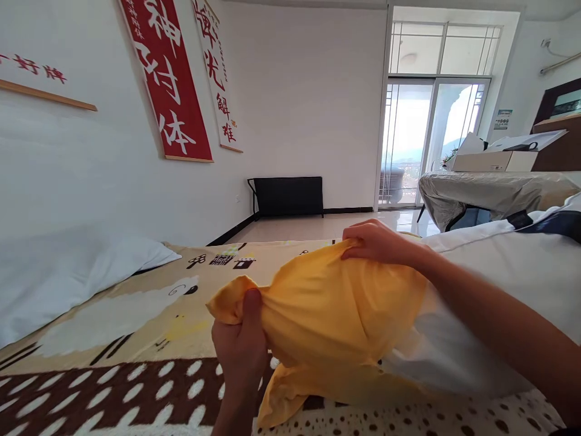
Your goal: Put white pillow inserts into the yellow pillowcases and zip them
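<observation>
A yellow pillowcase (331, 315) covers one end of a white pillow (512, 284) lying on the bed. My left hand (240, 345) is closed on a bunched corner of the yellow pillowcase, thumb pressed on top. My right hand (376, 242) grips the far upper edge of the same pillowcase, fingers curled into the fabric. The white pillow sticks out from the pillowcase toward the right, under my right forearm.
A patterned blanket (136, 339) with sheep and brown-white spots covers the bed. A second white pillow (68, 272) lies at the left by the wall. Beyond stand a black rack (288, 195), a covered table (490, 191) with boxes, and glass balcony doors (426, 139).
</observation>
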`<state>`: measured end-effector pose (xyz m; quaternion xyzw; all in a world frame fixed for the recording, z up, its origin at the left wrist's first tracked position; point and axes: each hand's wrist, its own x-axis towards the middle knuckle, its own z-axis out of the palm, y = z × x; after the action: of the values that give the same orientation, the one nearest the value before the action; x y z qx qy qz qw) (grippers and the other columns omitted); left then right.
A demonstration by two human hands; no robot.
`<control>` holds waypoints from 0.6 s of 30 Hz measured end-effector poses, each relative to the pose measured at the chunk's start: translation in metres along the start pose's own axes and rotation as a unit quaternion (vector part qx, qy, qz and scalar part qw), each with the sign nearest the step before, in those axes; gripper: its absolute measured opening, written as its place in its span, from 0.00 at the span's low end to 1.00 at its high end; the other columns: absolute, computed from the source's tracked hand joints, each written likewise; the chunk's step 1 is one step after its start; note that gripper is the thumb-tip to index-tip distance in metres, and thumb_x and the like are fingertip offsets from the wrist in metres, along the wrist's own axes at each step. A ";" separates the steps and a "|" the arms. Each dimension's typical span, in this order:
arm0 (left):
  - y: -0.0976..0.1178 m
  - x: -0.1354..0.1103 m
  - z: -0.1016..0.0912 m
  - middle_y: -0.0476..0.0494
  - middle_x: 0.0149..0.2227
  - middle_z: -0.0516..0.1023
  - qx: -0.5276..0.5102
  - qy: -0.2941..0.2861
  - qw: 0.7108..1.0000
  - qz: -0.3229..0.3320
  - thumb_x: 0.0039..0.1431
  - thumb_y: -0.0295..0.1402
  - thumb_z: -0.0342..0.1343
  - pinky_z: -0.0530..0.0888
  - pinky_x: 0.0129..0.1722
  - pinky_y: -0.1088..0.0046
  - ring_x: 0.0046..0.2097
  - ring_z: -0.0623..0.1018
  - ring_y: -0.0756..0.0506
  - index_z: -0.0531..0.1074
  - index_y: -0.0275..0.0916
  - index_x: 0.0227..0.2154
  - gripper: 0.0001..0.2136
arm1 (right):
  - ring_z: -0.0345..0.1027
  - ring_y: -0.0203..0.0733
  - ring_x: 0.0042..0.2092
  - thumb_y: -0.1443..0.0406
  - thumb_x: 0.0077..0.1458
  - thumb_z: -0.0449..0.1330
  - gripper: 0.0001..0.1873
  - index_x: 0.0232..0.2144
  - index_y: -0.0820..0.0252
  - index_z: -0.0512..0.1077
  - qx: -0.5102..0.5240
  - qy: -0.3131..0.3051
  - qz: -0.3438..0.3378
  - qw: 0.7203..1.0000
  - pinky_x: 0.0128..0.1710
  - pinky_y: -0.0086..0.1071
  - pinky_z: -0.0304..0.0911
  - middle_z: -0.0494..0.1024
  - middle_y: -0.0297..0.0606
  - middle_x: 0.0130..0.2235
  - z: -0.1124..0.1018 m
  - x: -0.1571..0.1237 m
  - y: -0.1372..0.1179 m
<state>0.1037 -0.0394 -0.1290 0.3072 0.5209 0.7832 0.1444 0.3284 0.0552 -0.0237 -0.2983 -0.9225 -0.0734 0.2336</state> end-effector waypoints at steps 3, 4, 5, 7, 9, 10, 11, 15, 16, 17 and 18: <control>0.000 0.006 -0.001 0.49 0.21 0.66 0.024 0.057 0.998 0.002 0.38 0.49 0.65 0.63 0.18 0.78 0.24 0.65 0.51 0.68 0.34 0.22 0.21 | 0.60 0.34 0.29 0.53 0.56 0.56 0.17 0.26 0.61 0.70 0.023 0.005 0.037 0.999 0.32 0.28 0.53 0.70 0.32 0.26 -0.020 -0.004 0.013; 0.001 0.008 -0.002 0.49 0.21 0.67 0.027 0.079 0.996 0.017 0.37 0.47 0.66 0.63 0.18 0.78 0.24 0.65 0.51 0.68 0.33 0.22 0.20 | 0.62 0.35 0.31 0.52 0.56 0.55 0.18 0.29 0.61 0.71 0.034 -0.004 0.041 0.999 0.35 0.29 0.56 0.72 0.34 0.29 -0.028 -0.008 0.019; 0.002 0.009 -0.002 0.48 0.22 0.68 0.030 0.098 0.994 0.029 0.36 0.45 0.67 0.64 0.19 0.78 0.25 0.66 0.51 0.69 0.33 0.22 0.20 | 0.65 0.37 0.35 0.51 0.56 0.55 0.19 0.32 0.61 0.72 0.043 -0.014 0.042 0.998 0.38 0.31 0.58 0.74 0.37 0.33 -0.035 -0.014 0.024; 0.006 0.011 -0.003 0.47 0.24 0.70 0.042 0.108 0.993 0.034 0.34 0.45 0.67 0.66 0.20 0.77 0.26 0.68 0.50 0.70 0.33 0.23 0.20 | 0.66 0.42 0.45 0.51 0.55 0.55 0.22 0.43 0.61 0.72 0.051 -0.027 0.037 0.998 0.47 0.35 0.59 0.74 0.42 0.44 -0.049 -0.031 0.035; 0.010 0.012 -0.005 0.45 0.25 0.72 0.065 0.086 0.994 0.011 0.34 0.45 0.67 0.67 0.19 0.77 0.27 0.70 0.48 0.71 0.32 0.24 0.20 | 0.62 0.45 0.54 0.54 0.55 0.55 0.27 0.55 0.58 0.65 0.043 -0.061 0.028 0.997 0.54 0.38 0.56 0.68 0.43 0.54 -0.060 -0.053 0.041; 0.012 0.012 -0.006 0.44 0.24 0.73 0.080 0.065 0.995 -0.006 0.35 0.46 0.67 0.66 0.19 0.77 0.28 0.70 0.47 0.72 0.33 0.24 0.20 | 0.59 0.45 0.57 0.57 0.54 0.55 0.30 0.59 0.55 0.60 0.033 -0.088 0.024 0.995 0.56 0.39 0.53 0.65 0.42 0.58 -0.063 -0.065 0.042; 0.013 0.012 -0.006 0.44 0.24 0.73 0.089 0.043 0.995 -0.020 0.37 0.46 0.66 0.66 0.18 0.78 0.27 0.71 0.47 0.72 0.33 0.23 0.20 | 0.56 0.45 0.60 0.59 0.54 0.55 0.34 0.62 0.52 0.55 0.018 -0.115 0.022 0.993 0.58 0.39 0.51 0.62 0.40 0.60 -0.063 -0.075 0.042; 0.011 0.008 -0.004 0.44 0.30 0.76 -0.014 -0.070 0.997 -0.038 0.44 0.48 0.63 0.70 0.21 0.77 0.31 0.74 0.46 0.74 0.35 0.30 0.19 | 0.55 0.48 0.60 0.61 0.55 0.53 0.31 0.62 0.51 0.55 -0.068 -0.114 0.076 0.988 0.57 0.43 0.50 0.63 0.41 0.60 -0.036 -0.099 0.040; 0.008 0.007 -0.002 0.44 0.32 0.77 -0.059 -0.090 0.993 -0.039 0.45 0.48 0.62 0.71 0.23 0.77 0.32 0.74 0.46 0.75 0.36 0.33 0.20 | 0.58 0.49 0.58 0.61 0.56 0.52 0.28 0.59 0.52 0.59 -0.091 -0.087 0.097 0.987 0.56 0.44 0.52 0.65 0.42 0.58 -0.024 -0.100 0.039; 0.006 0.006 -0.001 0.44 0.34 0.77 -0.091 -0.096 0.990 -0.038 0.46 0.49 0.62 0.71 0.24 0.78 0.33 0.74 0.46 0.75 0.37 0.35 0.21 | 0.60 0.49 0.56 0.61 0.57 0.52 0.25 0.57 0.54 0.62 -0.115 -0.056 0.116 0.985 0.54 0.43 0.53 0.67 0.43 0.56 -0.012 -0.099 0.039; 0.003 0.004 0.001 0.44 0.35 0.77 -0.105 -0.090 0.990 -0.039 0.46 0.49 0.61 0.71 0.24 0.78 0.33 0.74 0.47 0.75 0.37 0.37 0.22 | 0.62 0.48 0.54 0.62 0.57 0.51 0.22 0.54 0.56 0.64 -0.140 -0.020 0.132 0.981 0.52 0.42 0.55 0.69 0.43 0.54 0.000 -0.096 0.038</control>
<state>0.1015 -0.0374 -0.1240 0.3389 0.4325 0.7964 0.2526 0.4190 0.0360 -0.0695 -0.4491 -0.8600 -0.1644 0.1784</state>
